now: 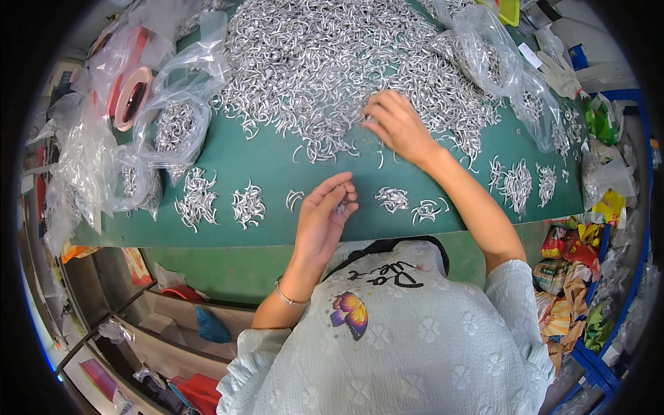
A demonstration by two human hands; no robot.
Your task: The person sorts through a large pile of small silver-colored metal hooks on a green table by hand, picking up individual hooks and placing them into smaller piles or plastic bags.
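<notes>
My left hand (324, 220), at frame centre, cups a few small curved metal pieces (340, 205), fingers half-curled so they stay gathered. My right hand (395, 124) rests fingers-down at the edge of the big loose pile (332, 62) filling the upper frame, pinching there; whether it grips one I cannot tell. Small counted clusters (247, 205) line the green table (263, 162); clear bags (173, 128) crowd the left.

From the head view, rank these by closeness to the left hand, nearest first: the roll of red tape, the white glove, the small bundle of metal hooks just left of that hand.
1. Small bundle of metal hooks, just left of the left hand on the green table.
2. Roll of red tape, far left, among the plastic bags.
3. White glove, far right corner, farthest.
</notes>
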